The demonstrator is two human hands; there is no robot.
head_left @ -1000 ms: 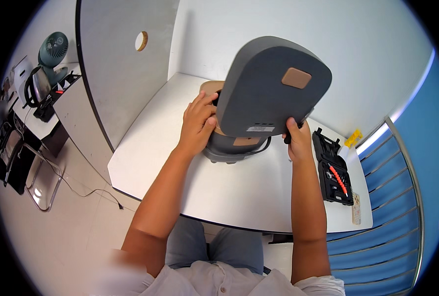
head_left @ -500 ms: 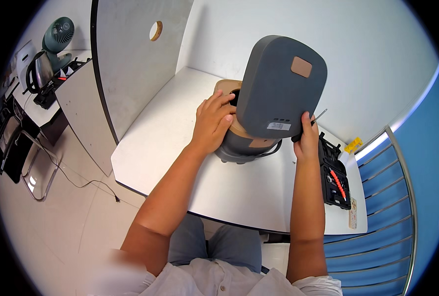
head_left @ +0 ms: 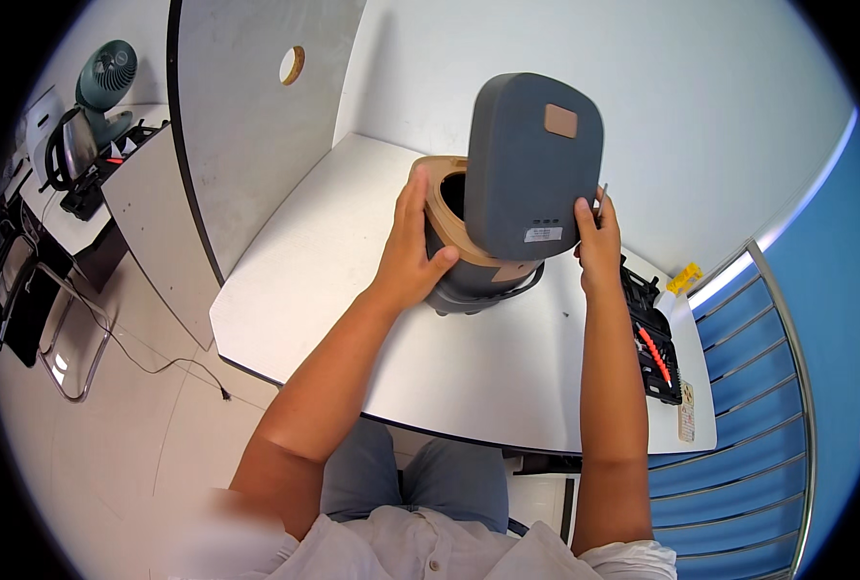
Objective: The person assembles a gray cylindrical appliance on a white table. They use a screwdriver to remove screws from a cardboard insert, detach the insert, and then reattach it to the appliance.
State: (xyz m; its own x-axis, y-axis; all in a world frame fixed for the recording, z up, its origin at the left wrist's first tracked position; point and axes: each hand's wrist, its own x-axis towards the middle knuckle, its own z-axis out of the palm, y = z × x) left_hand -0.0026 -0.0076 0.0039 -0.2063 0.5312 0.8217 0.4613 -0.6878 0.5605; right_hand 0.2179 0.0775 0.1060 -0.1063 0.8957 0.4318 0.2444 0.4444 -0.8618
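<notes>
A dark grey, bin-like appliance (head_left: 464, 287) with a tan rim (head_left: 438, 193) stands on the white table. Its thick grey lid (head_left: 522, 174) is raised and tilted, bearing a tan patch and a small label; part of the dark opening shows beside it. Against the left side of the rim and body rests my left hand (head_left: 406, 261), fingers stretched out, thumb apart. My right hand (head_left: 599, 253) is closed at the lid's lower right edge, thumb on the lid. From that hand sticks up the metal shaft of a screwdriver (head_left: 603, 193), whose handle is mostly hidden.
An open black tool case (head_left: 650, 338) with an orange-red flexible shaft lies at the table's right, near a yellow item (head_left: 684, 278) and a remote-like strip (head_left: 686, 411). A grey partition (head_left: 256, 126) borders the left; a metal railing (head_left: 792, 367) stands at right.
My left hand has drawn back from the opening to the outer side of the rim. The lid and my right hand have shifted slightly left, baring more of the opening.
</notes>
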